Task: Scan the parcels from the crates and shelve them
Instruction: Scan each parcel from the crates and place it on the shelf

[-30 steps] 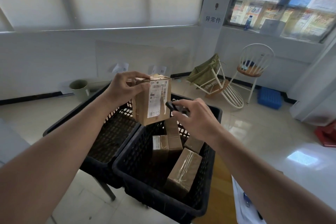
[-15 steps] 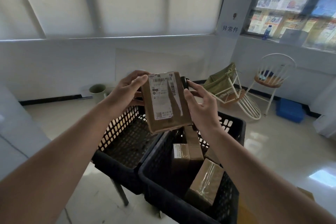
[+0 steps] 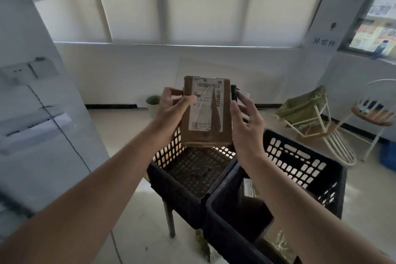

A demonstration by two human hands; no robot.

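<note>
A brown cardboard parcel (image 3: 206,111) with a white barcode label faces me, held upright above two black crates. My left hand (image 3: 171,109) grips its left edge, thumb across the label. My right hand (image 3: 246,122) rests against its right side, fingers curled round a small black scanner (image 3: 234,92) that sticks up beside the parcel. The left crate (image 3: 171,180) shows a bare mesh bottom. The right crate (image 3: 300,167) holds parcels, mostly hidden by my right arm.
A grey cabinet or shelf side (image 3: 38,113) stands close on the left. A green bin (image 3: 153,102) sits by the far wall. A folded green chair (image 3: 308,111) and a white round chair (image 3: 375,113) stand at right.
The parcel has been lifted higher and turned more upright, label towards me. My view has swung left, so the crates and chairs shifted right and the grey cabinet came into view.
</note>
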